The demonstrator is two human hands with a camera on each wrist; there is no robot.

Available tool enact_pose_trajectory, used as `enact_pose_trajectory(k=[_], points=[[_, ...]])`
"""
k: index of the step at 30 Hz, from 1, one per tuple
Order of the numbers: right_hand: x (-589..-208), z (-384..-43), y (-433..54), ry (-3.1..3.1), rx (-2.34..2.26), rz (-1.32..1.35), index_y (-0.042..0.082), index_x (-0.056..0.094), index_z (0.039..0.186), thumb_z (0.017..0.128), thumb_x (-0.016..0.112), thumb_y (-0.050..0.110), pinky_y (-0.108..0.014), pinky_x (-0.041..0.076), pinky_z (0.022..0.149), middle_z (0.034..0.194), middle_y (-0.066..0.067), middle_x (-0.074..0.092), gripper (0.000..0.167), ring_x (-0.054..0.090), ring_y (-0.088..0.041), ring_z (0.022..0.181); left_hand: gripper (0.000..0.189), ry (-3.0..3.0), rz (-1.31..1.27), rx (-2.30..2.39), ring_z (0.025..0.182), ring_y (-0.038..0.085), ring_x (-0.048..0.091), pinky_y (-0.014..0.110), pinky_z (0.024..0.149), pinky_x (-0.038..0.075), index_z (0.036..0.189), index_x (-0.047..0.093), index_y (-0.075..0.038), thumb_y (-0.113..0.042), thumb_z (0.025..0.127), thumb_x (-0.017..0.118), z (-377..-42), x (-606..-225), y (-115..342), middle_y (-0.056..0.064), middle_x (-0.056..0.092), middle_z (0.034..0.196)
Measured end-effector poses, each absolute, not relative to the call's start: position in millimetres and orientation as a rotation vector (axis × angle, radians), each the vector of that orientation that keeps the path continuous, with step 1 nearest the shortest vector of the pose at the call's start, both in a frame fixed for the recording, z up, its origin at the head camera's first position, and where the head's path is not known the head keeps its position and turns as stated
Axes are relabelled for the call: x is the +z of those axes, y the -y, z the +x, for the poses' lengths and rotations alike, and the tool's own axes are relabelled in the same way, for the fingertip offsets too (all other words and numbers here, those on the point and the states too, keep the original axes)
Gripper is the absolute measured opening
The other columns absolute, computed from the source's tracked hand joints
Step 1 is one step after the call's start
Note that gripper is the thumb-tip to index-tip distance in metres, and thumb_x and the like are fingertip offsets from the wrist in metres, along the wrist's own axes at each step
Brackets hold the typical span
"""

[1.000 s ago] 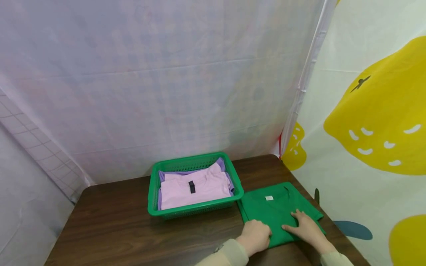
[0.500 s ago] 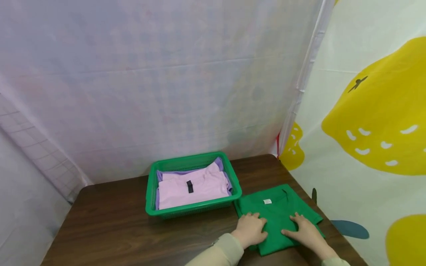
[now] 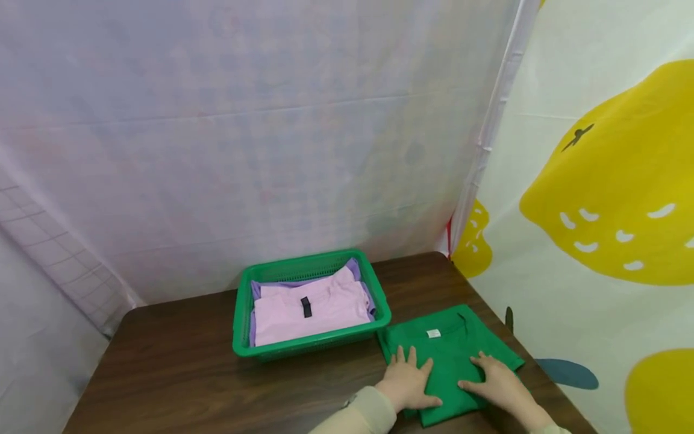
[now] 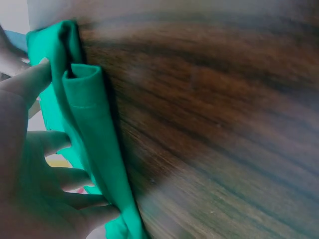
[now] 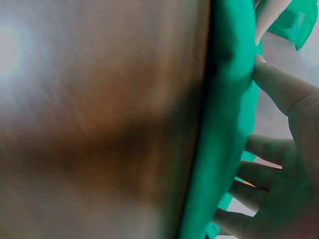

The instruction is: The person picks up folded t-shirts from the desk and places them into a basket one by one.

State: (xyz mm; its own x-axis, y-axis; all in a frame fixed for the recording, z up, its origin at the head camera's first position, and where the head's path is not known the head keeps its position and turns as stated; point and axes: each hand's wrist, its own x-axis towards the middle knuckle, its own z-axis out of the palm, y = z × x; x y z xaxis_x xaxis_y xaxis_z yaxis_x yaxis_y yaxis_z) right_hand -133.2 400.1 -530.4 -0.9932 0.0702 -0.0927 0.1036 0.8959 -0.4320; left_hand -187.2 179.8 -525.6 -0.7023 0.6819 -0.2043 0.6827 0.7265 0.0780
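Note:
A folded green T-shirt (image 3: 452,355) with a white neck label lies at the right of the table. My left hand (image 3: 406,383) rests on its left part, fingers spread and fairly straight. On its right part lies my right hand (image 3: 501,386), fingers also spread, thumb toward the left hand. The left wrist view shows folded layers along the shirt's edge (image 4: 89,99) under the left fingertips. In the right wrist view the right fingers touch the top of the green cloth (image 5: 224,124). Neither hand grips it.
A green plastic basket (image 3: 303,346) stands just left of the shirt, touching or nearly touching its corner. Inside lie a folded pink shirt (image 3: 325,307) and purple cloth (image 3: 256,292). The brown wooden table (image 3: 179,367) meets hanging curtains at its back and right.
My left hand has gone from curled at the shirt's front edge to spread flat on its left part. The right hand has stayed nearly in place. The camera view has shifted slightly.

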Motion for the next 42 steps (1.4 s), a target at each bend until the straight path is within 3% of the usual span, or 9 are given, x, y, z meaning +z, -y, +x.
enact_pose_trajectory(k=[5,11,26,42], points=[[-524,-142,-408,-2.992,-0.660,0.027,-0.009,0.053,0.130,0.075,0.075,0.055,-0.068,0.038,0.090,0.135,-0.043,0.038,0.087,0.039,-0.059,0.120,0.078,-2.712,1.081,-0.021,0.137,0.039,0.031,0.043,0.107,0.036,0.149,0.037,-0.035,-0.075,0.083,0.050,-187,-527,-178,0.009,0.033,0.153],[-528,-153,-419,-2.919,-0.697,-0.063,-0.014,0.043,0.137,0.076,0.077,0.049,-0.070,0.036,0.091,0.139,-0.047,0.027,0.094,0.033,-0.063,0.123,0.078,-2.732,1.094,-0.043,0.136,0.038,0.034,0.042,0.105,0.038,0.147,0.039,-0.036,-0.075,0.081,0.051,-187,-525,-178,0.008,0.035,0.151],[-529,-150,-422,-2.876,-0.720,-0.065,-0.012,0.049,0.134,0.077,0.077,0.048,-0.069,0.037,0.091,0.138,-0.046,0.030,0.087,0.034,-0.063,0.122,0.078,-2.729,1.067,-0.109,0.133,0.037,0.039,0.043,0.101,0.041,0.145,0.042,-0.036,-0.075,0.078,0.057,-182,-520,-181,0.008,0.039,0.149],[-527,-138,-417,-2.881,-0.751,-0.106,-0.012,0.050,0.133,0.077,0.077,0.046,-0.069,0.037,0.091,0.137,-0.046,0.032,0.085,0.035,-0.063,0.121,0.079,-2.719,1.114,-0.126,0.132,0.038,0.039,0.042,0.100,0.042,0.146,0.040,-0.037,-0.077,0.080,0.052,-173,-525,-173,0.008,0.038,0.149]])
